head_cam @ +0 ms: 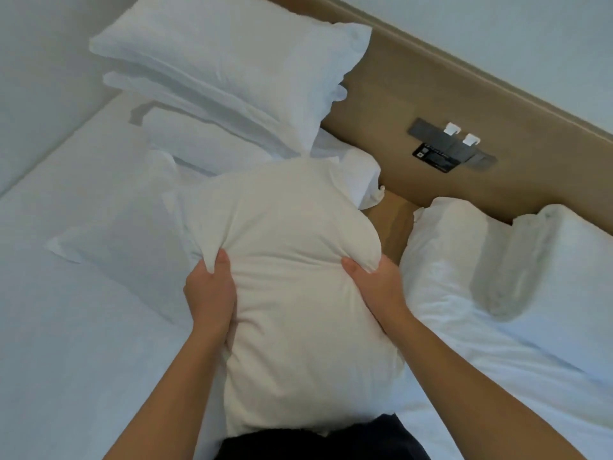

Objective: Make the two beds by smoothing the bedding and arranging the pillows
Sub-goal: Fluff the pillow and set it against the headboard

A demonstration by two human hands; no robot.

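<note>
Dark clothing (318, 439) at the bottom edge, with the near end of the held pillow (298, 320) butting against it. Left hand (209, 293) and right hand (374, 287) clamp the pillow from opposite side edges, thumbs on the top face and fabric bunched over them. The fingers wrap behind it (hidden, can't say how deep). Hands sit roughly level at about mid-length, neither clearly ahead. The pillow's long axis runs straight away from the body toward the headboard (414, 104). Left bed (66, 343) lies outboard of the left hand, right bed (497, 366) outboard of the right, and the pillow is held up between them. Just past the left hand and further left is a flat pillow (126, 234). The stacked pillows (232, 71) are well beyond it, at the headboard. Ahead and outboard of the right hand are two crumpled pillows (464, 260) at that bed's head. A switch panel (454, 147) sits on the headboard, forward-right of the right hand. My read is that this is mid-placement and the target bed isn't clear from here. The key relation is that the pillow's axis points at the headboard, while a set pillow wants to lie along it, so expect roughly a quarter turn. If it goes to the left bed, the left hand is on the nearer side and the far end swings that way.
</note>
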